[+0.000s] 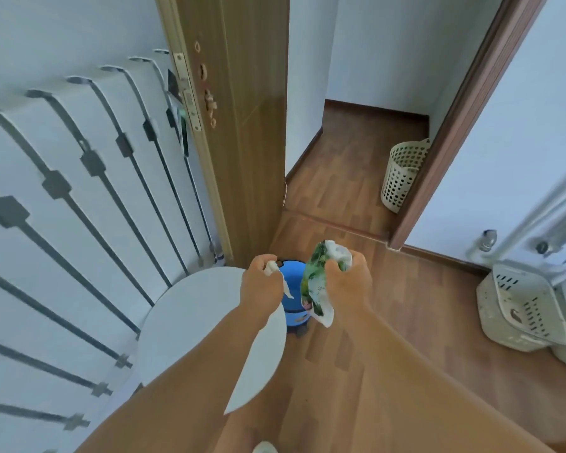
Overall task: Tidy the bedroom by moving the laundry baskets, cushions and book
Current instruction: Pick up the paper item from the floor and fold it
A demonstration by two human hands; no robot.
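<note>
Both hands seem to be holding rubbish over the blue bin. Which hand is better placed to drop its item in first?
Probably the left hand: it grips a small white scrap right above the blue bin. The right hand grips a green-printed plastic bag nearer the bin's right edge.

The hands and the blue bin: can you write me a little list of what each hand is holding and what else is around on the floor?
left hand: grips a small white scrap, above the blue bin
right hand: grips a crumpled green-and-white plastic wrapper
blue bin: on the wooden floor, beside the round white table
round laundry basket: upright, past the doorway
square laundry baskets: tipped, near the right wall
door: open
</note>
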